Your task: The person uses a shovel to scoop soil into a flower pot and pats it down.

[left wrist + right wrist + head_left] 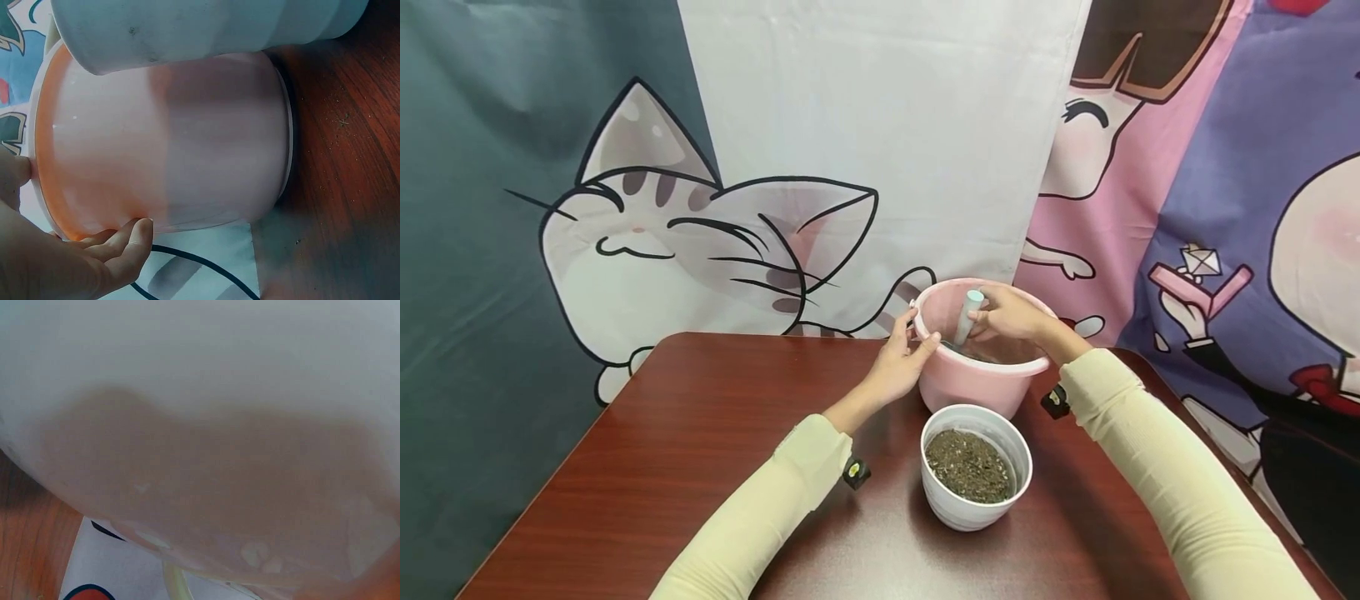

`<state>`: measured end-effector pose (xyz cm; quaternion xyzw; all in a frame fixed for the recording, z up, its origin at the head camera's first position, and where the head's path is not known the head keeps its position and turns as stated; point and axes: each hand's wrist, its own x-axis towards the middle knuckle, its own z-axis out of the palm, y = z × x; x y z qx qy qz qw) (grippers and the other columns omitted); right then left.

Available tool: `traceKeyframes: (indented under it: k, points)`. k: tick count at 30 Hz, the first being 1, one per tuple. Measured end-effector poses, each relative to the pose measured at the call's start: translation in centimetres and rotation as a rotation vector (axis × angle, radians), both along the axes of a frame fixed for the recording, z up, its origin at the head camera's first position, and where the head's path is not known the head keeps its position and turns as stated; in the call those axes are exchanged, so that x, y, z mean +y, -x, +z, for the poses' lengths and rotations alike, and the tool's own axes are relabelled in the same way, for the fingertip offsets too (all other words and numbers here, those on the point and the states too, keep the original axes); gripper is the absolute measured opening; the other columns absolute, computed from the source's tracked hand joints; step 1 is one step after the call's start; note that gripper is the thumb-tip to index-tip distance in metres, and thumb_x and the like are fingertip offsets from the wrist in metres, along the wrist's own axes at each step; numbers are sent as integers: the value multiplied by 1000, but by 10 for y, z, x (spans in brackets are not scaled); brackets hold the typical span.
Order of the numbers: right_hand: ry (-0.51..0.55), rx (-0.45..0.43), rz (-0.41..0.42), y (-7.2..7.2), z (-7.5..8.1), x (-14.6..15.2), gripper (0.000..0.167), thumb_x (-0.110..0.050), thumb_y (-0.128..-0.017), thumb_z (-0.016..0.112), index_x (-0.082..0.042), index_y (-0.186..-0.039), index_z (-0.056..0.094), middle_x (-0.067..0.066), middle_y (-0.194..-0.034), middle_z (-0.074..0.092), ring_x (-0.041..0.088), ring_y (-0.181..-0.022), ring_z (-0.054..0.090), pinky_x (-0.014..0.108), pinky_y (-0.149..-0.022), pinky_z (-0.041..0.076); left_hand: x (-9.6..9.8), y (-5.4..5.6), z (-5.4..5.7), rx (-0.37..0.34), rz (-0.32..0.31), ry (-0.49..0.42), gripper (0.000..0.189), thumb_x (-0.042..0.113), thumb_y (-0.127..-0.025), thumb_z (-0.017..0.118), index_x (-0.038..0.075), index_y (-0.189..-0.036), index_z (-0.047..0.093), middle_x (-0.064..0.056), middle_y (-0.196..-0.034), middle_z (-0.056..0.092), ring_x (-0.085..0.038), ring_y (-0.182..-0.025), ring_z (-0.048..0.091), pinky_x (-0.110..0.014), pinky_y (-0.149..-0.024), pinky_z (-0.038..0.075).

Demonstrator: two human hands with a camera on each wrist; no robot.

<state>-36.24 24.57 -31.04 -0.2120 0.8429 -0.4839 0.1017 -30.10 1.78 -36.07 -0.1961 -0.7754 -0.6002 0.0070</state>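
A pink bucket stands toward the far right of the table. My left hand grips its left rim, and in the left wrist view the fingers lie along the bucket's outer wall. Reaching inside over the right rim, my right hand holds a tool by its light blue handle; its lower end is hidden behind the front rim. Bucket wall fills most of the right wrist view, with a dark shape showing through. In front of the bucket stands a white pot with dark soil in it.
Both stand on a dark red-brown wooden table. A printed cloth with cartoon figures hangs right behind its far edge. Some small crumbs lie on the wood beside the white pot.
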Motion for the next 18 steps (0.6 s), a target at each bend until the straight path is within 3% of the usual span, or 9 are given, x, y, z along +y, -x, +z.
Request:
traceKeyframes:
  k: [7,18]
  points:
    - [23,-62,-11,-1,2,1,44,3,-100,43,15,-142,33,37,-102,63,44,-88,69,50,-79,57,0,0,0,2,6,9,67,31,-102,56,7,-155,23,-25,-145,48,-37,-127,52,-47,-105,42]
    - [129,-211,-60,3,2,12,30,-3,-104,40,19,-125,36,26,-94,66,34,-82,71,47,-80,57,2,1,-2,18,16,14,67,31,-102,56,7,-155,23,-26,-144,47,-34,-132,48,-46,-108,40]
